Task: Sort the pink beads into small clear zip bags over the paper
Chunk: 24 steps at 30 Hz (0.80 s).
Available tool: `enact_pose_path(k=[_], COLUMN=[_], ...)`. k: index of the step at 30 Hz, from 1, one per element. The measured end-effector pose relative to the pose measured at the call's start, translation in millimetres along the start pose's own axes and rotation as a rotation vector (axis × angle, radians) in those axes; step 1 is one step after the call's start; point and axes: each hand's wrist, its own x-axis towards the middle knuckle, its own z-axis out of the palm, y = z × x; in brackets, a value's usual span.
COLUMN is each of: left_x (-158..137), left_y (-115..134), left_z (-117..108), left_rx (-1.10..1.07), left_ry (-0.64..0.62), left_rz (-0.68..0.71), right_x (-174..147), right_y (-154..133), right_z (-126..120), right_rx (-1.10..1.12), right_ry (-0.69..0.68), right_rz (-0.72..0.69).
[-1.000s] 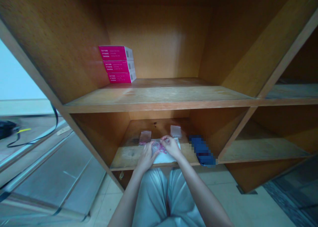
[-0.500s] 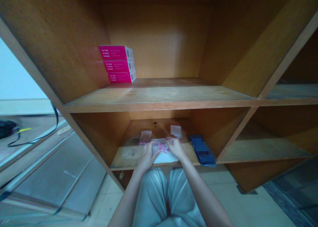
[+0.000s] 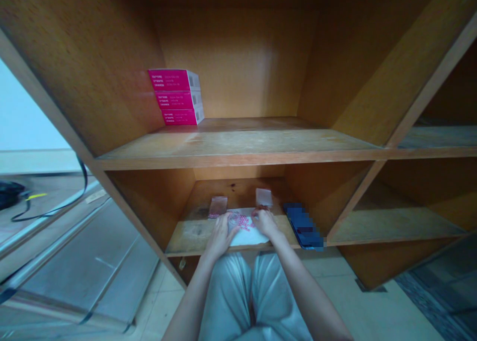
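Many small pink beads (image 3: 245,223) lie on a white sheet (image 3: 250,239) on the lower shelf. What looks like a clear round dish (image 3: 234,217) sits at the sheet's left side, beside the beads. My left hand (image 3: 221,235) rests over the sheet's left edge, thumb apart from the fingers, close to the dish. At the right of the beads my right hand (image 3: 265,222) has its fingertips drawn together; what they pinch is too small to make out. Behind my left hand lies a small clear bag (image 3: 218,207) with pink beads at its bottom. Another clear bag (image 3: 264,197) lies behind my right hand.
A dark blue flat object (image 3: 303,226), partly pixelated, lies at the shelf's right. Pink boxes (image 3: 177,100) are stacked on the upper shelf (image 3: 253,139). Upright wooden panels (image 3: 335,197) bound the compartment. Glass panels with metal frames (image 3: 93,271) lean at the left.
My right hand has shifted a little to the right, away from the beads, with its fingers still together. My left hand stays in place.
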Motion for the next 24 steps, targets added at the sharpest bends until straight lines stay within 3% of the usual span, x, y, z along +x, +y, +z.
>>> enact_pose_path(k=[5,13,15,20,24], left_x=[0.1,1.0,1.2,1.2,0.7], left_y=[-1.0,0.8,1.0,0.0,0.3], left_z=[1.1,0.1,0.0,0.2,-0.1], left_rx=[-0.006,-0.015,-0.014,-0.021,-0.021], left_ry=[0.002,0.003,0.007,0.019,0.008], left_rz=[0.009,0.023,0.033,0.046,0.025], right_x=[2.6,-3.2,-6.8,-13.6,-10.3], right_y=[2.9,-28.9,-38.4,-47.4,-31.8], right_z=[5.2,6.6,7.5,4.5,1.5], right_rx=[0.121,0.651,0.678,0.639,0.664], right_ry=[0.179,0.370,0.370,0.212,0.259], right_rz=[-0.074,-0.135,-0.173,-0.330,-0.238])
